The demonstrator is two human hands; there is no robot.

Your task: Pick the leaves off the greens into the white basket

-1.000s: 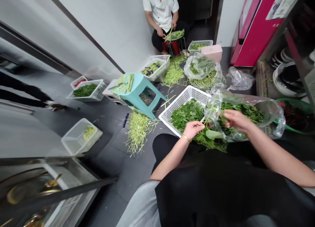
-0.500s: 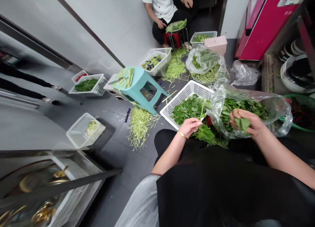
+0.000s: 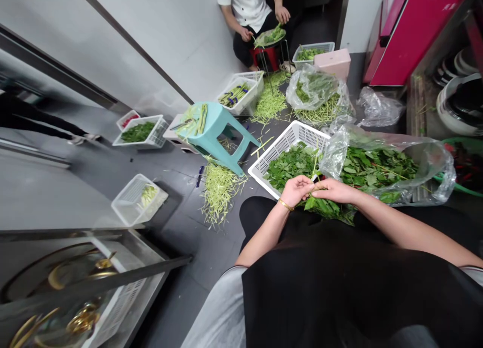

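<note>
So, far left of the left hand and low down there's a metal rack with gold-coloured pieces on it, plus somebody's black-trousered legs further off. Coming in from there: a translucent bin with some pale trimmings, then a turquoise plastic stool with green stalks on top and a messy heap of pale green shavings on the floor beside it. Well beyond the hands, a bit left, a co-worker in a white jacket sits at a small stand of greens. Just ahead of the left hand is a white perforated basket with leafy greens in it. The left hand, gold bracelet and all, has its fingers pinched on a thin green stem that sticks up past the basket's near corner. The right hand has its fingertips right up against the left's, can't tell if they've got the stem too. More loose greens sit just under both hands. Right of them, a clear plastic bag gapes, full of leaves.
</note>
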